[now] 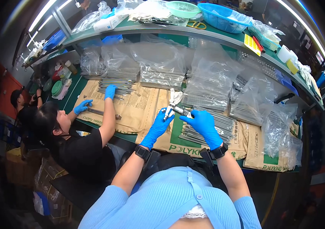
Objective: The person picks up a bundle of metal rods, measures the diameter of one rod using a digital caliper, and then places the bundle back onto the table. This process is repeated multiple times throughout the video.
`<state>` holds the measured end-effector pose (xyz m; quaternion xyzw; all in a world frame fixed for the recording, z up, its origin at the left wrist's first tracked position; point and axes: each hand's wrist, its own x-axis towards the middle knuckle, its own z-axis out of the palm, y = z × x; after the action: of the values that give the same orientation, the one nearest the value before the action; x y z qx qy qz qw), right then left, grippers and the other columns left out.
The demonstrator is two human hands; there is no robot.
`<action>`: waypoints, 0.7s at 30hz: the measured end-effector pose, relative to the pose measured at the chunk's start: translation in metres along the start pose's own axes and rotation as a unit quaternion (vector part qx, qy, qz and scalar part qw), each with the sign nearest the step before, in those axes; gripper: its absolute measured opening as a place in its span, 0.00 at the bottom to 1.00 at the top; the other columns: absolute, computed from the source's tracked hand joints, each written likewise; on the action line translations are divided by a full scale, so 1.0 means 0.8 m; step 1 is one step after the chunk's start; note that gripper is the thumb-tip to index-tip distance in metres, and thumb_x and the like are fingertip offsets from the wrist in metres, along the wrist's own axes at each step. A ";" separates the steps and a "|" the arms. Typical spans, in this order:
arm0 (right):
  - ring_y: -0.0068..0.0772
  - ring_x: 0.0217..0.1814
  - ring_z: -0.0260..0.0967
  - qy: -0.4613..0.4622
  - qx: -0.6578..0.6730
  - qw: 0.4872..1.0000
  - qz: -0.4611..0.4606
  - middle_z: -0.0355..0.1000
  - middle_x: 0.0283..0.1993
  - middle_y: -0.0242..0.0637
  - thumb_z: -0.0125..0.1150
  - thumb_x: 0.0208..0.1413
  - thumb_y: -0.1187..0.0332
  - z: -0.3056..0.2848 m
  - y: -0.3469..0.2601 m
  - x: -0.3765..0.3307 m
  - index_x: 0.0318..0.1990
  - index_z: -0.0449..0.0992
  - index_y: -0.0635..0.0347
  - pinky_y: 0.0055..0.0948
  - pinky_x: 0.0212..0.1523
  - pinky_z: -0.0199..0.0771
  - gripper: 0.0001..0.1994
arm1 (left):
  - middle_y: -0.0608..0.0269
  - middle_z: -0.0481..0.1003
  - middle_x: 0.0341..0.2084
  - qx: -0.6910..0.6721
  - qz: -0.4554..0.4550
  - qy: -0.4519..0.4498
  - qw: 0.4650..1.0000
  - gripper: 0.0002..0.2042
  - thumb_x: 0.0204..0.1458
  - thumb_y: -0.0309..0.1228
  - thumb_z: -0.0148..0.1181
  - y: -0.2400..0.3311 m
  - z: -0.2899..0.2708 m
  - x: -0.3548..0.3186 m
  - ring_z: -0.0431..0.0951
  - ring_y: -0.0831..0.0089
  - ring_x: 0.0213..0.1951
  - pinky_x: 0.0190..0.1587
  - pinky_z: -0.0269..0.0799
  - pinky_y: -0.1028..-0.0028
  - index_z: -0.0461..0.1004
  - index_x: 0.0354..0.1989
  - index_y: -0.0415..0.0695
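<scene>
Holding a silver-and-black digital caliper (pixel 180 110) in the head view, you have your blue-gloved left grip (pixel 161 123) clamped on its left end and your blue-gloved right grip (pixel 202 124) on its right. It is above brown paper sacks (pixel 129 110) spread on the green tabletop (pixel 77 88), near a crumpled white cloth (pixel 176 96). Thin grey metal rods (pixel 224 123) lie near your right grip.

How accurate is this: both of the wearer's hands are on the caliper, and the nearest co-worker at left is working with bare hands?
One thing is wrong: the nearest co-worker isn't bare-handed; the head view shows blue gloves on both of that person's hands. The rest stands: the wearer's left hand and right hand are both on the caliper.
</scene>
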<state>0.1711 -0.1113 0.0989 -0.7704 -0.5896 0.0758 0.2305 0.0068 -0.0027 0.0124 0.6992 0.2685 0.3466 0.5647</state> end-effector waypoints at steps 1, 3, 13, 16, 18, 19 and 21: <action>0.39 0.16 0.66 -0.005 0.000 1.000 0.001 0.66 0.13 0.42 0.56 0.42 0.38 0.000 0.000 0.000 0.18 0.73 0.60 0.33 0.17 0.64 0.29 | 0.61 0.69 0.37 -0.006 -0.009 -0.003 1.000 0.15 0.51 0.31 0.57 0.000 0.000 0.000 0.69 0.76 0.39 0.42 0.66 0.76 0.64 0.46 0.40; 0.39 0.16 0.66 -0.008 -0.003 1.000 0.004 0.66 0.13 0.42 0.56 0.42 0.38 0.000 0.003 0.000 0.18 0.73 0.60 0.33 0.17 0.64 0.29 | 0.61 0.69 0.38 -0.019 -0.027 -0.008 0.999 0.15 0.51 0.31 0.57 0.002 0.002 0.000 0.68 0.76 0.39 0.42 0.66 0.76 0.64 0.46 0.41; 0.40 0.16 0.66 0.002 -0.025 0.999 0.033 0.65 0.13 0.41 0.55 0.41 0.36 -0.030 0.011 0.012 0.18 0.73 0.60 0.35 0.17 0.63 0.30 | 0.58 0.63 0.49 0.078 0.061 -0.050 0.994 0.15 0.52 0.29 0.55 0.003 -0.025 -0.012 0.65 0.69 0.50 0.51 0.63 0.74 0.68 0.48 0.39; 0.38 0.15 0.66 0.020 -0.031 0.999 0.027 0.65 0.13 0.41 0.57 0.41 0.38 -0.036 0.011 0.022 0.18 0.73 0.61 0.33 0.17 0.62 0.29 | 0.56 0.62 0.51 0.092 0.088 -0.052 0.991 0.13 0.52 0.30 0.55 0.006 -0.028 -0.016 0.62 0.64 0.54 0.53 0.62 0.72 0.71 0.46 0.40; 0.37 0.15 0.65 0.029 -0.034 0.999 0.019 0.65 0.12 0.41 0.58 0.42 0.39 -0.036 0.007 0.031 0.18 0.74 0.61 0.32 0.17 0.62 0.29 | 0.55 0.63 0.50 0.072 0.084 -0.028 0.993 0.13 0.52 0.30 0.54 0.009 -0.019 -0.017 0.63 0.62 0.53 0.53 0.61 0.70 0.72 0.45 0.42; 0.39 0.16 0.67 0.029 -0.034 0.999 0.009 0.66 0.13 0.42 0.57 0.42 0.38 -0.034 0.003 0.035 0.19 0.74 0.61 0.34 0.18 0.63 0.28 | 0.55 0.63 0.50 0.062 0.082 -0.015 0.995 0.13 0.52 0.31 0.54 0.011 -0.016 -0.017 0.63 0.61 0.53 0.53 0.61 0.69 0.72 0.45 0.42; 0.43 0.19 0.69 0.030 -0.034 0.999 -0.010 0.68 0.15 0.44 0.55 0.42 0.38 -0.027 -0.006 0.042 0.21 0.75 0.59 0.36 0.19 0.66 0.28 | 0.54 0.63 0.50 0.126 0.094 -0.012 0.988 0.13 0.52 0.31 0.54 0.004 -0.011 -0.016 0.63 0.61 0.53 0.53 0.61 0.69 0.71 0.46 0.42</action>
<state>0.1852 -0.0842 0.1253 -0.7734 -0.5927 0.0305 0.2228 -0.0082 -0.0076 0.0144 0.7909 0.2363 0.3526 0.4408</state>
